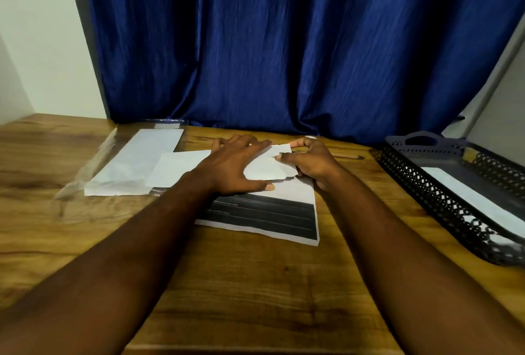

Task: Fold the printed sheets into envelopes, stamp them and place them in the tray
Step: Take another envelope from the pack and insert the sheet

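White printed sheet (270,212) — long axis apparently front-to-back.

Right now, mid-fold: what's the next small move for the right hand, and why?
Probably bring the pinched flap down onto the printed sheet and crease it. The left hand lies spread on the folded part, pressing it down, while the right hand pinches a small flap lifted off the paper, so this fold looks unfinished.

The left hand (238,164) pressed flat on the sheet (284,212) near the tabletop's (255,283) far edge; the right hand (309,161) pinched its folded flap (279,150). A black tray (426,190) sat by the right edge.
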`<state>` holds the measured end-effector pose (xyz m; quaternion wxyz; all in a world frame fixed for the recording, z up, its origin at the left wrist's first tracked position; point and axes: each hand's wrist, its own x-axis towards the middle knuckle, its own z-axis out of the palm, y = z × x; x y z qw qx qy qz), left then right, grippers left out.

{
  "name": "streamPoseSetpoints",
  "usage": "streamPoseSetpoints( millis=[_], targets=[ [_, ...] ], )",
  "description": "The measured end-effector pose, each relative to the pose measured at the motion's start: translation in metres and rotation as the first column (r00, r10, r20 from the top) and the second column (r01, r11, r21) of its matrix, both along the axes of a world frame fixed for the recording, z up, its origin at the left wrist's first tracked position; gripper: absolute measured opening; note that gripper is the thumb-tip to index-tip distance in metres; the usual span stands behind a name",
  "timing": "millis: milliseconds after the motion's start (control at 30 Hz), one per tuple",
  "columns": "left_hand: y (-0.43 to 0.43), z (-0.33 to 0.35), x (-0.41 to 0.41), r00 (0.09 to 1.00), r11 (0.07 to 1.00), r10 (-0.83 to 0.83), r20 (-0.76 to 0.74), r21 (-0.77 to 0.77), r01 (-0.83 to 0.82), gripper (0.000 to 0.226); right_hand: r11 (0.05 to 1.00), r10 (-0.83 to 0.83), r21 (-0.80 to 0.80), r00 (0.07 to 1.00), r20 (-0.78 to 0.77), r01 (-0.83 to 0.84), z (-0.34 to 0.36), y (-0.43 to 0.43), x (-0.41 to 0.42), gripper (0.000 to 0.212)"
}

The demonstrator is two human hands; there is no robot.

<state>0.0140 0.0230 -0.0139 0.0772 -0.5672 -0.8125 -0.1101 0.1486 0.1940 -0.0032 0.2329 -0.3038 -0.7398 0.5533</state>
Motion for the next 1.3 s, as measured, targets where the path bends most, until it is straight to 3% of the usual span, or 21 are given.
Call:
streamPoseSetpoints(
  millis=[233, 367, 467, 600, 700, 867, 1133, 1233, 1300],
  targets=[
    [0.002, -0.003, 0.009, 0.991, 0.983, 0.006, 0.133, -0.181, 0.019, 0.081, 0.994, -0.054, 0.095, 0.998, 0.02, 0.052, -0.01, 0.006, -0.003, 0.038],
    [0.007, -0.006, 0.008, 0.984, 0.987, 0.024, 0.178, -0.159, 0.005, 0.067, 0.963, -0.091, 0.259, 0.995, 0.038, 0.078, -0.02, 0.007, -0.01, 0.028],
    [0.011, -0.01, 0.004, 0.988, 0.987, 0.028, 0.152, -0.16, -0.004, 0.058, 0.978, -0.09, 0.191, 0.996, 0.01, 0.086, -0.02, 0.009, -0.013, 0.02],
    [0.011, -0.009, 0.008, 0.984, 0.993, 0.031, 0.174, -0.119, -0.01, 0.055, 0.99, 0.011, 0.139, 1.0, -0.009, -0.01, -0.02, 0.011, -0.01, 0.028],
    [0.011, -0.01, 0.009, 0.982, 0.995, 0.034, 0.183, -0.102, -0.016, 0.061, 0.962, 0.077, 0.259, 0.997, 0.027, -0.081, -0.026, 0.01, -0.008, 0.036],
    [0.01, -0.009, 0.01, 0.977, 0.996, 0.053, 0.205, -0.081, -0.037, 0.076, 0.908, 0.091, 0.41, 0.996, -0.002, -0.082, -0.035, 0.008, -0.012, 0.029],
    [0.014, -0.01, 0.012, 0.975, 0.994, 0.003, 0.222, -0.104, 0.02, 0.052, 0.876, 0.111, 0.478, 0.992, -0.063, -0.068, -0.041, 0.014, -0.014, 0.026],
    [0.016, -0.008, 0.014, 0.974, 0.997, 0.011, 0.224, -0.079, 0.007, 0.048, 0.881, 0.195, 0.438, 0.981, 0.007, -0.178, -0.033, 0.018, -0.009, 0.032],
    [0.016, -0.008, 0.015, 0.976, 0.997, 0.012, 0.22, -0.074, 0.005, 0.048, 0.87, 0.292, 0.389, 0.952, 0.085, -0.302, -0.026, 0.023, -0.002, 0.05]
  ],
)
